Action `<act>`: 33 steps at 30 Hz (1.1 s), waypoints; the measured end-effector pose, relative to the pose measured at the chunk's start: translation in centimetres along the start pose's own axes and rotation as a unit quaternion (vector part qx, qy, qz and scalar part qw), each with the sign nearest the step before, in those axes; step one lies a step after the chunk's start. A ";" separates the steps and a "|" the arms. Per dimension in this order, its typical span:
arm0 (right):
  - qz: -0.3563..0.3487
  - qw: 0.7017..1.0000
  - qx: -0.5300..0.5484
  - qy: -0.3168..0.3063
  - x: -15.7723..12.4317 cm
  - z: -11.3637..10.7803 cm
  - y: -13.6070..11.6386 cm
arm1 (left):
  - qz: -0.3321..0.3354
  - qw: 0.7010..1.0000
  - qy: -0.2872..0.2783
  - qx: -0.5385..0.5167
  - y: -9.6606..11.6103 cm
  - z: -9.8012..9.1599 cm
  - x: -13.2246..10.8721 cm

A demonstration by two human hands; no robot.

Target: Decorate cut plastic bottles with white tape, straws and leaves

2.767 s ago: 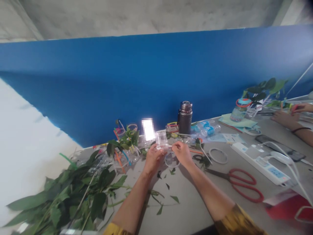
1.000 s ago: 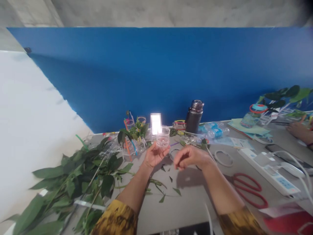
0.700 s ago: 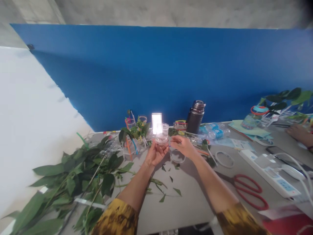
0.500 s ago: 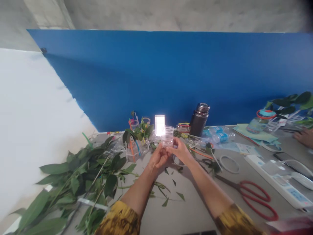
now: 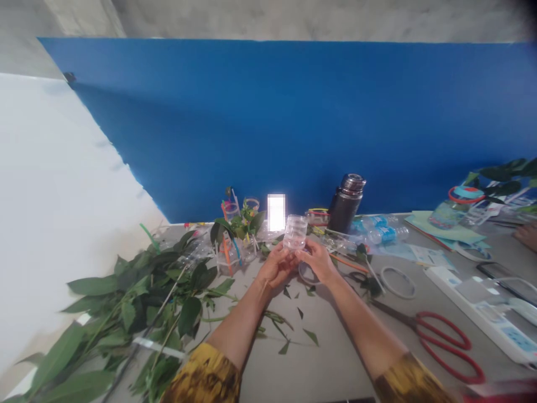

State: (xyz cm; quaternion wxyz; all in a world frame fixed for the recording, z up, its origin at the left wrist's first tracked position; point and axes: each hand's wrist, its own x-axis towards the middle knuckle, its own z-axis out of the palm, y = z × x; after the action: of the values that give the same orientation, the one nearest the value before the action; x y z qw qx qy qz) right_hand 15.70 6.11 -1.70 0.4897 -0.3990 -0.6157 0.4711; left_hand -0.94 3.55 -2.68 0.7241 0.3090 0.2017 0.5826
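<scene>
Between my two hands is a clear plastic cup [image 5: 295, 232], tilted slightly to the right. My left hand [image 5: 277, 267] has its fingers closed at the lower left of the cup. My right hand [image 5: 319, 261] grips the lower right side, with the thumb across the front of the base. A bright blurred block [image 5: 276, 212] shows just behind the cup. Left of my hands stand clear cups with leafy sprigs [image 5: 241, 226] and an orange strip [image 5: 227, 257]. Cut leaf bits [image 5: 310, 337] lie on the grey table [image 5: 310, 369] below.
Leafy branches [image 5: 138, 302] cover the left side. A dark thermos [image 5: 346, 202] stands behind on the right, near plastic bottles [image 5: 388, 234]. Red-handled scissors [image 5: 444, 336] and a power strip [image 5: 478, 313] lie at the right. Another person's hand [image 5: 526, 235] shows at the right edge.
The cup and both my hands have moved slightly to the right, and the cup has tipped a little. The view has shifted slightly; the other person's hand shows less.
</scene>
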 end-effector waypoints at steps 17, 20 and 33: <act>0.017 0.986 0.032 0.165 1.0 -0.9 1.0 | 0.004 0.994 0.085 -0.066 1.0 -1.3 1.0; 0.003 0.981 -0.067 0.182 1.7 -2.4 1.5 | 0.010 0.993 0.091 -0.079 1.6 -1.7 1.3; -0.004 0.828 -0.552 -0.098 2.0 -1.9 0.7 | 0.025 0.997 0.053 -0.060 3.2 -1.6 0.8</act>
State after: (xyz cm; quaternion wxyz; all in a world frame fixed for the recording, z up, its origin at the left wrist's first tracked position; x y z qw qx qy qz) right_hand 17.14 8.59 -1.80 0.1266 -0.5521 -0.8195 0.0873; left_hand -4.10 5.08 -1.67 0.7150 0.2388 0.1968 0.6269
